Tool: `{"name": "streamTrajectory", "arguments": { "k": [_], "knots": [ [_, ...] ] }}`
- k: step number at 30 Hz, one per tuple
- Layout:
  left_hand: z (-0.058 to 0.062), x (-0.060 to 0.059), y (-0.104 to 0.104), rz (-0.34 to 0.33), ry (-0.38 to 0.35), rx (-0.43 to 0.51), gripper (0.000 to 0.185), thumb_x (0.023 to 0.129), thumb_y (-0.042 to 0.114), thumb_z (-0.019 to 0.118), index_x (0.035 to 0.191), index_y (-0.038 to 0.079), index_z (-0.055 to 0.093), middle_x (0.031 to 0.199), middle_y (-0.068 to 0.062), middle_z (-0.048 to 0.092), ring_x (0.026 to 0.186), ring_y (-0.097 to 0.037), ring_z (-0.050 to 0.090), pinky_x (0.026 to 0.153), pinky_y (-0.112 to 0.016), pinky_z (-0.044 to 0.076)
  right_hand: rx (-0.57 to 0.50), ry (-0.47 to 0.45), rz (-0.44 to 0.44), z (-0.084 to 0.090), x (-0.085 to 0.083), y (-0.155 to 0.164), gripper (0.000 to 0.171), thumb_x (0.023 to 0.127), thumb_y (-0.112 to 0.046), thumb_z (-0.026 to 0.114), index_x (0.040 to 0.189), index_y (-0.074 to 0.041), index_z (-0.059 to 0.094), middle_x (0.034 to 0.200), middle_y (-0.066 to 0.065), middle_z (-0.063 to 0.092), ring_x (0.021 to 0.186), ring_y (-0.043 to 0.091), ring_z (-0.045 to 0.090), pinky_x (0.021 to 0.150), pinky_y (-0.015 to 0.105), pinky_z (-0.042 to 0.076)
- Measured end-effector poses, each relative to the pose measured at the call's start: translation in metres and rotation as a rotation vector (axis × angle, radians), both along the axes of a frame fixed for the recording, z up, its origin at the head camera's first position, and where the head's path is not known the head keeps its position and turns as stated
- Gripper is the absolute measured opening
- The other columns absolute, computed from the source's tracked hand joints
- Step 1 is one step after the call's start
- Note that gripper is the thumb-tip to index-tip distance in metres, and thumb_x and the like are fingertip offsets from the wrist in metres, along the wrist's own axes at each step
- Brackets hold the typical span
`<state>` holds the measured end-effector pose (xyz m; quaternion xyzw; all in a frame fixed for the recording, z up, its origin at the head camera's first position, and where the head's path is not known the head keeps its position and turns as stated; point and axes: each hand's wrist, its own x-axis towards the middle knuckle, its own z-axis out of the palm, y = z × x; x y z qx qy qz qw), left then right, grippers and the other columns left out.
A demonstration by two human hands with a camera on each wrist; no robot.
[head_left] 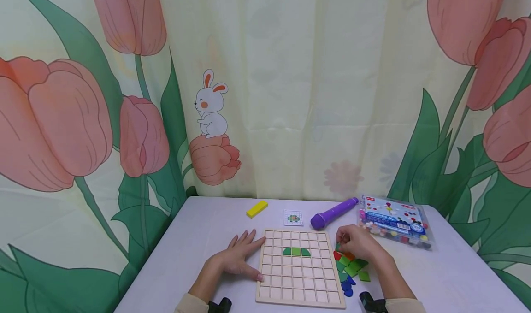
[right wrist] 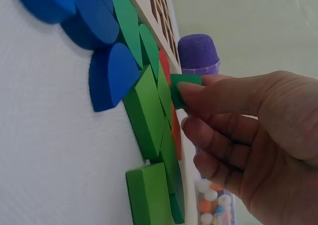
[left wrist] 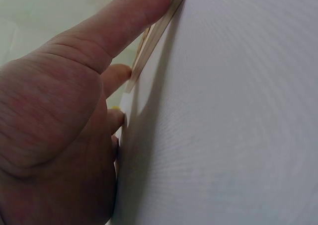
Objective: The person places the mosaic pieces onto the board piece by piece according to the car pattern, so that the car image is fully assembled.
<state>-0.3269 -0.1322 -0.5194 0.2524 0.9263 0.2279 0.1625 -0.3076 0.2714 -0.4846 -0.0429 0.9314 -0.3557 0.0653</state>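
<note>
We are observing the right hand (head_left: pixel 356 242) pinching a small green piece (right wrist: pixel 185 88) between thumb and fingertips, just above the heap of loose pieces (head_left: pixel 350 269) at the lower right of the head view. The grip is shallow: only the tips are closing on the piece, as the right wrist view shows. The left hand (head_left: pixel 238 256) is lying flat with fingers straight and spread, holding nothing, its fingertips and thumb pressing against the left edge of the wooden grid board (head_left: pixel 299 269) at lower centre.

Risks, in our judgement: the shallow pinch could let the green piece slip back into the heap; the forearm is passing close over the heap and could scatter pieces; if the left hand eases off, the board could slide on the tabletop (head_left: pixel 215 221).

The green piece is sitting just right of the board's upper right area, well apart from the left hand. Three green pieces (head_left: pixel 296 251) are already sitting in the board's third row.

Further out we are noting a pattern card (head_left: pixel 293 218), a purple marker-like cylinder (head_left: pixel 333 213), a yellow block (head_left: pixel 256 209) and a packet of beads (head_left: pixel 394 220) along the far side.
</note>
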Motion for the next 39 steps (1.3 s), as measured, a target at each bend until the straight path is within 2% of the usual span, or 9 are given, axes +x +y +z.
{"name": "streamTrajectory", "arguments": {
  "k": [8, 13, 19, 26, 39],
  "knots": [
    [0.000, 0.000, 0.001, 0.002, -0.003, -0.005, 0.111, 0.071, 0.071, 0.083, 0.163, 0.036, 0.033, 0.176, -0.012, 0.014, 0.163, -0.037, 0.003, 0.128, -0.066, 0.002, -0.024, 0.057, -0.019, 0.005, -0.001, -0.004, 0.009, 0.095, -0.005, 0.072, 0.101, -0.012, 0.072, 0.092, 0.002, 0.066, 0.084, 0.019, 0.057, 0.070, 0.031, 0.052],
    [-0.001, 0.000, 0.001, 0.003, -0.002, -0.004, 0.110, 0.071, 0.071, 0.083, 0.163, 0.036, 0.033, 0.176, -0.012, 0.014, 0.163, -0.037, 0.003, 0.128, -0.066, 0.002, -0.051, 0.126, -0.022, 0.010, 0.001, -0.011, 0.014, 0.096, -0.002, 0.069, 0.106, -0.011, 0.073, 0.093, 0.001, 0.068, 0.086, 0.019, 0.059, 0.074, 0.029, 0.055],
    [-0.002, -0.001, 0.000, 0.000, -0.003, -0.001, 0.112, 0.070, 0.073, 0.082, 0.163, 0.036, 0.033, 0.176, -0.012, 0.013, 0.164, -0.036, 0.003, 0.129, -0.064, 0.002, -0.075, 0.215, -0.020, 0.013, 0.001, -0.021, 0.016, 0.095, -0.002, 0.071, 0.108, -0.011, 0.076, 0.092, 0.004, 0.071, 0.083, 0.017, 0.058, 0.073, 0.021, 0.053],
    [-0.002, -0.001, 0.000, 0.000, -0.007, -0.008, 0.112, 0.070, 0.073, 0.082, 0.164, 0.036, 0.032, 0.176, -0.012, 0.013, 0.164, -0.036, 0.003, 0.129, -0.064, 0.002, -0.141, 0.256, 0.028, 0.016, 0.004, -0.032, 0.020, 0.095, 0.003, 0.069, 0.108, -0.009, 0.078, 0.097, 0.004, 0.073, 0.082, 0.016, 0.060, 0.073, 0.020, 0.054],
    [-0.002, -0.002, -0.001, -0.001, -0.005, -0.003, 0.111, 0.071, 0.073, 0.082, 0.163, 0.036, 0.032, 0.176, -0.012, 0.013, 0.164, -0.036, 0.003, 0.129, -0.064, 0.002, -0.175, 0.325, 0.169, 0.018, 0.006, -0.057, 0.020, 0.094, 0.004, 0.070, 0.103, -0.011, 0.080, 0.099, 0.003, 0.075, 0.080, 0.012, 0.062, 0.070, 0.021, 0.056]
  ]
}}
